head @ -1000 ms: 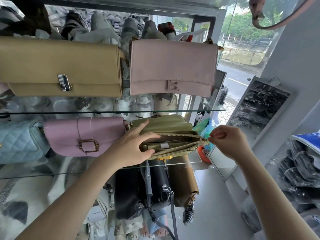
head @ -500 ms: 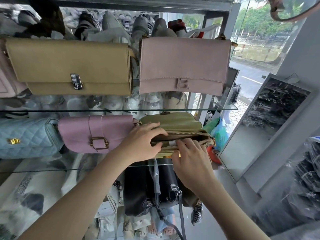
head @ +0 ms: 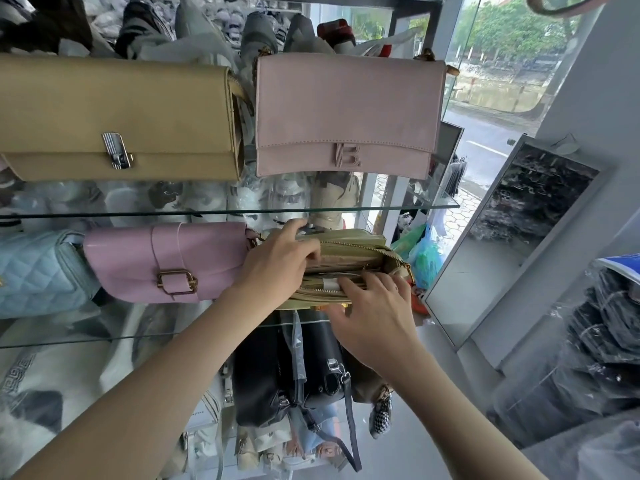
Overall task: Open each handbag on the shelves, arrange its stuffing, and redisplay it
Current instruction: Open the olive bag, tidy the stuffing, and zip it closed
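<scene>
- Blue quilted bag (head: 38,271): directly L of the lilac buckle bag (head: 138,258), touching it. Not in hand.
- Lilac buckle bag = ref. pt; stands upright on the glass shelf (head: 69,341).
- L hand (head: 277,261): just R of ref. bag. Fingers curled over the rear lip of the olive bag (head: 349,240), thumb up on its top. It grips the bag and holds the mouth apart.
- Olive bag: next R of ref. bag, just beside it on the same shelf, zip (head: 377,251) undone, mouth tipped toward me.
- Stuffing: white paper (head: 329,282) shows in the front compartment.
- R hand (head: 374,306): further R of ref. bag, at the front lip. Fingers near straight and close together, tips laid in the mouth on the paper, thumb outside below. No pinch seen.
- Handling (est.): small, soft walls, prob. light; will sag w/o paper. Best hold = lip beside the zip. Paper crumples easily, so press it flat w/ finger pads. The glass is prob. slick, so seat the base well back.
</scene>
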